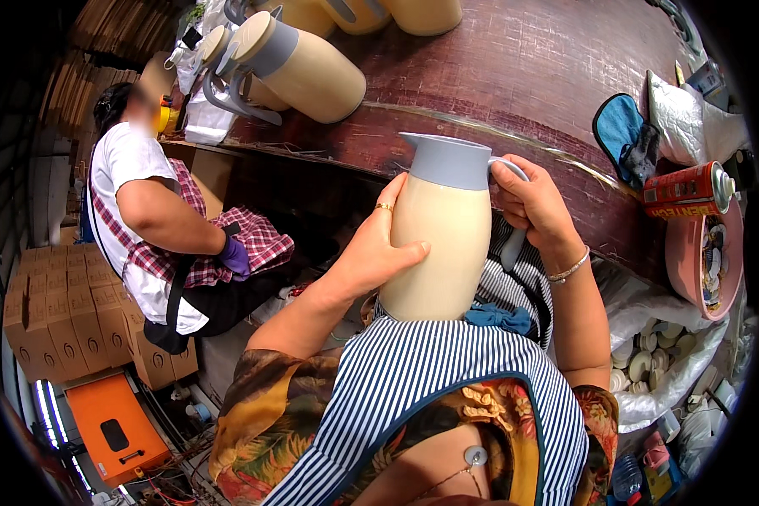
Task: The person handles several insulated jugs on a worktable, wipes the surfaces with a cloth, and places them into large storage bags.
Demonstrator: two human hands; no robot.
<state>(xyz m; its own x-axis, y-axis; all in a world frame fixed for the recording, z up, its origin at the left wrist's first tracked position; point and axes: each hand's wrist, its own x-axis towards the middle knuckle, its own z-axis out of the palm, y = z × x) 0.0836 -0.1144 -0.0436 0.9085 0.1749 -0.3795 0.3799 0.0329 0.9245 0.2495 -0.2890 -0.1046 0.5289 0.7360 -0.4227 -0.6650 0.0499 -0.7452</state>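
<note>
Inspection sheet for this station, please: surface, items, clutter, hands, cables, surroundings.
Surface: dark red table, scuffed.
Job's things: cream jug with grey collar, held spout left; similar jugs toward the table's left end.
Clutter: blue pad, red can and pink basin of small parts, right.
Hands: left hand holds jug's body; right hand grips its handle.
Cables: wires near orange case, lower left.
Surroundings: co-worker and stacked cartons, left.

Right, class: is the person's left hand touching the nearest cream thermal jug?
Touching. The head view shows it plainly: the left hand grips the side of the cream thermal jug, with its thumb laid against the body.
</note>
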